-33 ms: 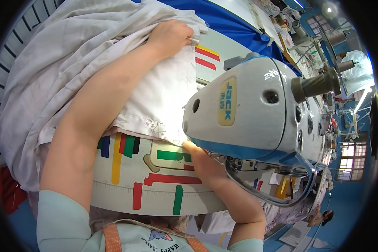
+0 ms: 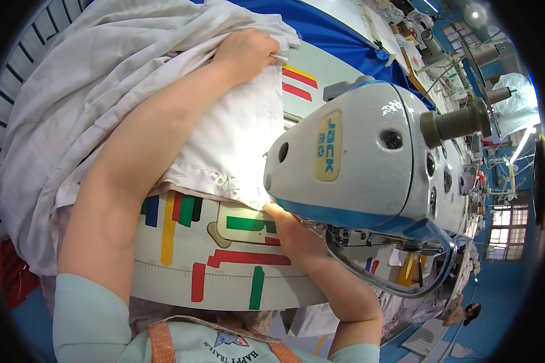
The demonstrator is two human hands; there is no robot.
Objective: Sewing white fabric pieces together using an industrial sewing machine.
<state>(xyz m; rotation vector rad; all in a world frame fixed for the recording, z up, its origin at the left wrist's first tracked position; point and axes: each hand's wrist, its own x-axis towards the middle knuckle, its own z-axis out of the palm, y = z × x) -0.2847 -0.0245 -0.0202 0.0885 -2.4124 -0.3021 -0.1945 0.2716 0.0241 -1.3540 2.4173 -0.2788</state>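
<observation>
A large pale, whitish cloth (image 2: 236, 139) lies in folds over the left of the sewing table, with a faint floral print along its near hem. On its far edge my left hand (image 2: 245, 54) is closed, fingers curled around gathered cloth. My left forearm crosses over the fabric. The white and blue sewing machine head (image 2: 357, 157) stands right of the cloth, whose right edge runs up to it in bright light. My right hand (image 2: 290, 233) touches the near corner of the hem, low beside the machine head. Most of its fingers are hidden there, and so is the needle area.
Red, green, yellow and blue tape strips (image 2: 248, 259) mark the pale table (image 2: 224, 290), along with a printed scale. A curved metal guard (image 2: 393, 293) juts from the machine. Blue fabric (image 2: 327, 30) lies beyond the table. Far right, a person (image 2: 466, 311) is visible.
</observation>
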